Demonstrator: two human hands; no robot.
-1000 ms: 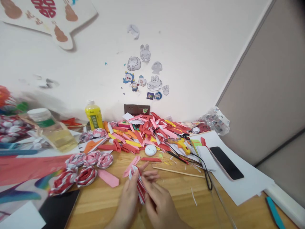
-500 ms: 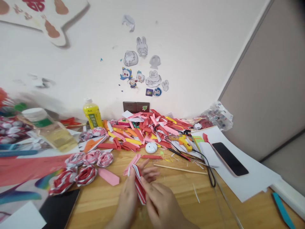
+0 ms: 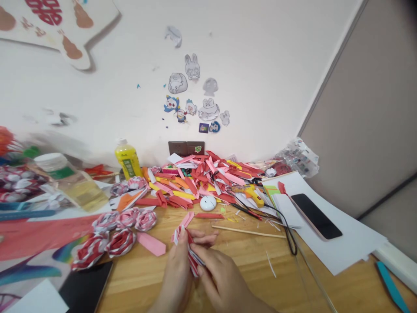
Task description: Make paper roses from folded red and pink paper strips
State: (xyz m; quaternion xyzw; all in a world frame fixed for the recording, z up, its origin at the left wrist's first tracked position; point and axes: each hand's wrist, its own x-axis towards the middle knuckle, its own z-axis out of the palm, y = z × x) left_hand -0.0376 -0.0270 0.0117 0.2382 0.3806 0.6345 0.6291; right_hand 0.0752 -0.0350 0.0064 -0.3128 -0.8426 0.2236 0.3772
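Pinching a red-and-white folded paper (image 3: 193, 260) between them, the left hand (image 3: 177, 265) and right hand (image 3: 221, 274) are working above the table (image 3: 137, 278). Beyond them, a yellow bottle (image 3: 128, 161) is showing green-panel characters (too small to read); red 囍 lettering (image 3: 44, 9) is hanging upper left.

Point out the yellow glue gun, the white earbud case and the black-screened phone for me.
Yellow glue gun (image 3: 255, 196): head view, body.
White rounded earbud case (image 3: 207, 203): head view, lid.
Black-screened phone (image 3: 316, 216): head view, screen.
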